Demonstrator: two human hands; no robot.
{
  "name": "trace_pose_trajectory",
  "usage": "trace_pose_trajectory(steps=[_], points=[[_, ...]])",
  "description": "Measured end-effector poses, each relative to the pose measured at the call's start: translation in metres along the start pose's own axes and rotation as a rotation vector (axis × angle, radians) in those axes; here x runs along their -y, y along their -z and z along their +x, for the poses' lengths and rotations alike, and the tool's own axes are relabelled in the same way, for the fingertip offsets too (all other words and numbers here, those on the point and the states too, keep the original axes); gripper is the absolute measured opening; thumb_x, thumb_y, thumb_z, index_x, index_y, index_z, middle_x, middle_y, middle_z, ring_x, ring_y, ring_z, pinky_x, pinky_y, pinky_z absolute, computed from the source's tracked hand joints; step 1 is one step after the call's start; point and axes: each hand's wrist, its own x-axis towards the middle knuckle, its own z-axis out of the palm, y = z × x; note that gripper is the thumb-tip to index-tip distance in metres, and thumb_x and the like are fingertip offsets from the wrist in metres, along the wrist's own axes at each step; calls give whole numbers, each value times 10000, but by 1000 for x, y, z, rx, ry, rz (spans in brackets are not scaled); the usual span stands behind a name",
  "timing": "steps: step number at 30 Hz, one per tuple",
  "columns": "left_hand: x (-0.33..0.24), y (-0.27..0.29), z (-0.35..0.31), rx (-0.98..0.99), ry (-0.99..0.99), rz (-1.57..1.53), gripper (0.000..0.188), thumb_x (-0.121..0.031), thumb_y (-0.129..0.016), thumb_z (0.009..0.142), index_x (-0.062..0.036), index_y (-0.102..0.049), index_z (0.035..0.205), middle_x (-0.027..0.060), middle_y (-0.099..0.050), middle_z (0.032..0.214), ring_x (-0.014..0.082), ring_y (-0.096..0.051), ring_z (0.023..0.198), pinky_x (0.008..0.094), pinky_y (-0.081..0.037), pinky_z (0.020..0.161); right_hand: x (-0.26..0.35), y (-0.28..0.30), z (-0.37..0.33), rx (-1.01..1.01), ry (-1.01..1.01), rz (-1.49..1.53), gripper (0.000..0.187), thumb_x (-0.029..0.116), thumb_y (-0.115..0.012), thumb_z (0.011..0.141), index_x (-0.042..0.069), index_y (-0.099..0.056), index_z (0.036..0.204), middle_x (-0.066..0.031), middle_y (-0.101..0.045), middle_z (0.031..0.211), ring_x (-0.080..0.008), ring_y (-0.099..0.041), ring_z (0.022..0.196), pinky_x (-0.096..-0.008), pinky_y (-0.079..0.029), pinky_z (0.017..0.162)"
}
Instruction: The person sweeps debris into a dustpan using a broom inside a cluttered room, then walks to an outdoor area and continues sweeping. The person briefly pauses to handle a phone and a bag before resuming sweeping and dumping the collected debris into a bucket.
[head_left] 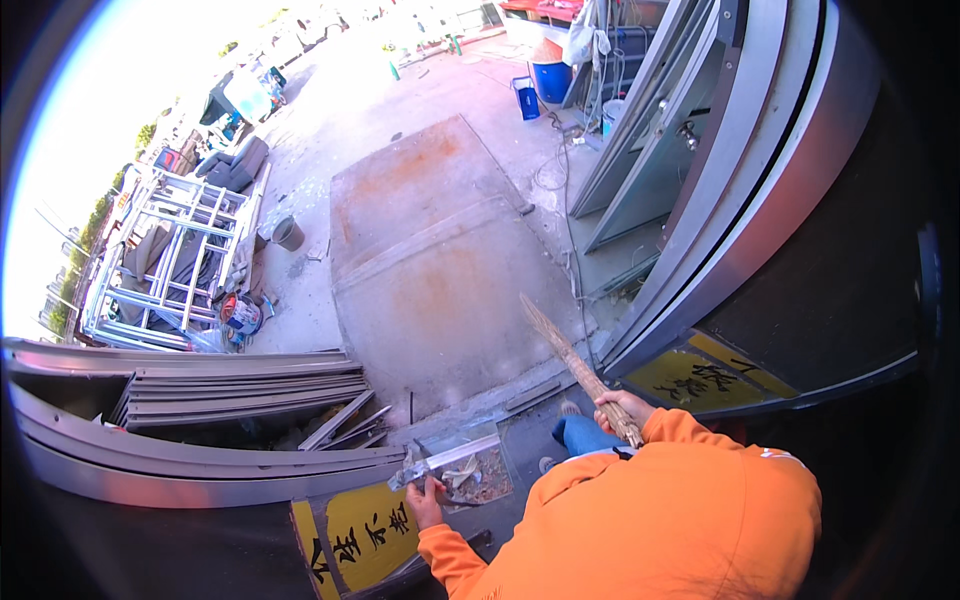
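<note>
My right hand (622, 408) is closed round a long, tapering bundle of straw-coloured stalks, a straw broom (572, 362) by its look. Its narrow end points away over the ground, and its thick end is near my orange sleeve. At the lower middle, my left hand (425, 503) is closed at the edge of what looks like a dustpan (452, 457) with a pale, shiny strip along its rim. Bits of debris (488, 478) and crumpled scraps lie within its outline. How my left fingers grip it is partly hidden.
A rust-stained metal plate (440, 265) covers the ground ahead. Metal frame sections (240, 395) are stacked at the left, beyond the curved wall (200, 480). White frames (165, 260), a grey bucket (288, 234) and a paint bucket (240, 315) stand farther left. Glazed panels (660, 150) lean at right.
</note>
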Motion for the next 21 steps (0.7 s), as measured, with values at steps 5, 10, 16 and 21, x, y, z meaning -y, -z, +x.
trace_pose_trajectory(steps=[5, 10, 16, 21], points=[[-16, -17, 91, -21, -11, -5, 101, -90, -616, 942, -33, -533, 926, 21, -578, 740, 102, -543, 621, 247, -465, 611, 62, -37, 41, -52, 104, -26, 245, 225, -599, 859, 19, -467, 864, -93, -550, 718, -178, -566, 573, -305, -526, 519], [-52, -38, 170, -106, -59, 31, 120, -114, -614, 950, -45, -530, 901, 20, -574, 709, 94, -538, 589, 242, -467, 570, 136, -85, 86, -74, 71, -17, 251, 239, -610, 853, 22, -490, 816, -83, -560, 696, -192, -572, 543, -323, -530, 503], [-96, -74, 269, -108, -30, 111, 112, -82, -610, 938, -30, -542, 865, 15, -577, 719, 89, -540, 638, 243, -445, 612, 224, -114, 125, -53, -36, 156, 219, 206, -606, 856, 49, -456, 883, -82, -536, 742, -159, -563, 591, -278, -520, 529], [-111, -90, 350, -139, -65, 153, 111, -83, -611, 928, -35, -548, 851, -3, -585, 713, 84, -549, 637, 244, -447, 612, 291, -163, 152, -31, -44, 141, 252, 205, -612, 856, 5, -467, 907, -76, -531, 792, -133, -550, 628, -278, -504, 557]])
